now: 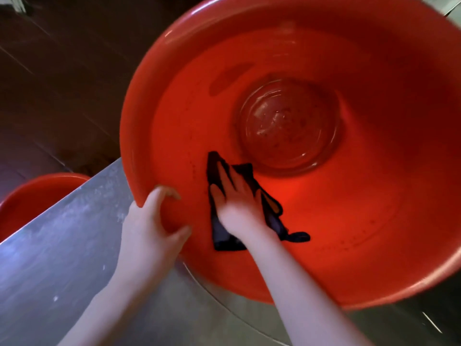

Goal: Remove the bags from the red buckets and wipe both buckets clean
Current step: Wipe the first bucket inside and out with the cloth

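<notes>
A large red bucket (349, 221) fills most of the view, tilted toward me on a metal counter (62, 245). My left hand (152, 228) grips its near-left rim, thumb inside and fingers curled over the edge. My right hand (237, 198) is inside the bucket, fingers straight, pressing a dark cloth (219, 236) flat against the near inner wall. The bucket's round bottom (289, 126) looks wet, with small specks of dirt. No bag shows in this bucket. A second red bucket (35, 196) sits lower at the left, partly hidden by the counter edge.
The steel counter carries white smears and runs diagonally from lower left. Dark tiled floor (50, 83) lies beyond it at the upper left. A curved metal edge (224, 300) shows beneath the tilted bucket.
</notes>
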The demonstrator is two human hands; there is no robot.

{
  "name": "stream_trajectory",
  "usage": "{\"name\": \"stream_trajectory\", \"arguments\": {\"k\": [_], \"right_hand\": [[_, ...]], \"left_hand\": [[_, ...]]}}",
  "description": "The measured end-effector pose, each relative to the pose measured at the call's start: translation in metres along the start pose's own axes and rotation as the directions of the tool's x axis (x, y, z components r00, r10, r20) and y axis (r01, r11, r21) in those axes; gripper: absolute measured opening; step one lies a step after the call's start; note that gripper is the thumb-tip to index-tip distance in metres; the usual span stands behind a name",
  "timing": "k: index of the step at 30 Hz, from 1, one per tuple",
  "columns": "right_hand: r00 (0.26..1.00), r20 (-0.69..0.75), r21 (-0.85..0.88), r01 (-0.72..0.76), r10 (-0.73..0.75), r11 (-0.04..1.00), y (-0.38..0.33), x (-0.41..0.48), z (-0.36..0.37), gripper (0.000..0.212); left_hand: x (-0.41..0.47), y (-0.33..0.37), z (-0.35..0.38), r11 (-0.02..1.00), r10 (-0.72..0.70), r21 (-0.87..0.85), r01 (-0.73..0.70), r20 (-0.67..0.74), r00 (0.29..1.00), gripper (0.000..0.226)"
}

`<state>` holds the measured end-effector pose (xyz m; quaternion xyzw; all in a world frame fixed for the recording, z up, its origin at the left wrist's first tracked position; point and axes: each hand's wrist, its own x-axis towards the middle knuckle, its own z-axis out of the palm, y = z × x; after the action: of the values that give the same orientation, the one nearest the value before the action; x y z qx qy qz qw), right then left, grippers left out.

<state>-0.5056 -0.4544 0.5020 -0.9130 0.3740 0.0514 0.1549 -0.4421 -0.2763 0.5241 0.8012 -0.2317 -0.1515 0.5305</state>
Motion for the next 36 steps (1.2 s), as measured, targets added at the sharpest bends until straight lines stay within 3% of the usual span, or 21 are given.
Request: {"name": "stream_trajectory", "arguments": {"k": [3, 7, 9, 12, 14, 17, 22, 29, 30, 32, 34, 36], "right_hand": [[0.972, 0.109, -0.108, -0.198, 0.209, 0.974, 0.026, 0.029, -0.017, 0.056], [0.945, 0.099, -0.182, -0.292, 0.313, 0.939, 0.036, 0.048, -0.027, 0.055], [0.948, 0.122, -0.123, -0.280, 0.294, 0.952, 0.023, 0.039, -0.022, 0.056], [0.996, 0.083, -0.097, -0.020, 0.028, 0.995, -0.008, -0.004, -0.003, 0.061], [0.998, 0.000, -0.058, 0.070, -0.070, 0.996, -0.021, -0.035, 0.005, 0.063], [1.000, 0.001, -0.140, 0.020, -0.020, 0.990, -0.016, -0.026, 0.007, 0.060], [0.962, 0.064, -0.121, -0.257, 0.266, 0.959, 0.008, 0.057, -0.007, 0.058], [0.976, 0.009, -0.147, -0.212, 0.216, 0.966, 0.035, 0.085, -0.005, 0.059], [0.978, 0.003, -0.149, -0.208, 0.210, 0.967, 0.037, 0.086, -0.005, 0.059], [0.982, -0.001, -0.166, -0.184, 0.186, 0.969, 0.042, 0.085, -0.005, 0.060], [0.990, -0.003, -0.216, -0.141, 0.144, 0.966, 0.046, 0.085, -0.006, 0.062], [0.994, 0.012, -0.298, -0.102, 0.110, 0.949, 0.054, 0.088, -0.010, 0.063]], "left_hand": [[-0.015, 0.000, 0.007, 0.998, -0.045, -0.046, 0.045, 0.000, 0.999, 0.051], [-0.019, 0.000, 0.016, 0.995, -0.076, -0.071, 0.075, -0.008, 0.997, 0.050], [-0.012, -0.001, 0.019, 0.994, -0.089, -0.070, 0.088, -0.010, 0.996, 0.050], [-0.006, -0.006, 0.021, 0.994, -0.098, -0.040, 0.099, 0.033, 0.995, 0.048], [-0.006, -0.012, 0.022, 0.990, -0.116, -0.070, 0.121, 0.073, 0.991, 0.044], [-0.012, -0.020, 0.030, 0.962, -0.206, -0.155, 0.225, 0.134, 0.969, 0.039], [-0.022, -0.026, 0.042, 0.921, -0.286, -0.244, 0.305, 0.110, 0.952, 0.039], [-0.006, -0.023, 0.021, 0.859, -0.299, -0.344, 0.379, 0.263, 0.917, 0.034], [0.001, -0.023, 0.011, 0.892, -0.270, -0.312, 0.327, 0.214, 0.939, 0.032], [0.020, -0.020, -0.011, 0.996, -0.073, -0.056, 0.073, -0.005, 0.997, 0.027], [0.041, -0.014, -0.028, 0.953, 0.217, 0.241, -0.185, -0.116, 0.969, 0.036], [0.054, -0.012, -0.033, 0.888, 0.323, 0.363, -0.282, -0.057, 0.945, 0.053]]}}
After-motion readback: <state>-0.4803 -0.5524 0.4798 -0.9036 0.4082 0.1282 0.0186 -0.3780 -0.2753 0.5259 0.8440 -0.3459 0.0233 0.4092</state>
